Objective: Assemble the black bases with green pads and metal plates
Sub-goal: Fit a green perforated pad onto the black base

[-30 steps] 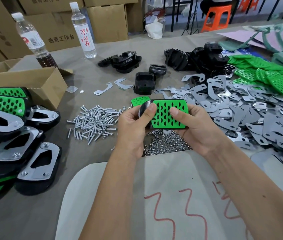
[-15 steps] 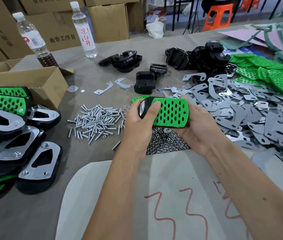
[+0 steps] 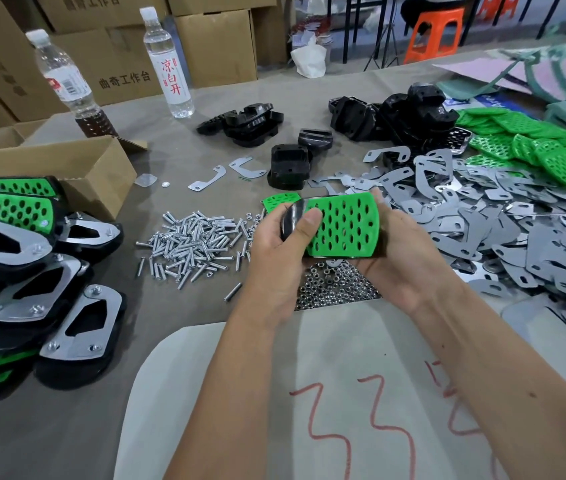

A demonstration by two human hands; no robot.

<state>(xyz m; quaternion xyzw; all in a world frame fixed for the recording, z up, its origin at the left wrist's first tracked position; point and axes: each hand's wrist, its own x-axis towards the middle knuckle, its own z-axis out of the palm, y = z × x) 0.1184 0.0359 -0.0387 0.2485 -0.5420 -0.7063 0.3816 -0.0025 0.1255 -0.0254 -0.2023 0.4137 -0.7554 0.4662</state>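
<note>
covering the table [image 3: 205, 161] at far right, a heap of metal plates [image 3: 503, 237] is spread, with green pads [image 3: 538, 147] behind. finished assemblies [image 3: 32, 271] are stacked at left beside an open cardboard box [image 3: 77, 174], its contents hidden. two bottles [image 3: 167, 64] are stood behind. a black base [image 3: 292, 220] with a green pad [image 3: 343, 226] on it is gripped by the left hand [image 3: 278, 251], thumb on the pad, and cradled by the right hand [image 3: 402, 251], above the screws [image 3: 191, 244] and nuts [image 3: 333, 289].

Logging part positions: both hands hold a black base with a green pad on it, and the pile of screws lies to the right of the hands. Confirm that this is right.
Not quite. In the head view the left hand and right hand do hold the black base with the green pad, but the pile of screws lies to their left; metal plates lie to the right.
</note>
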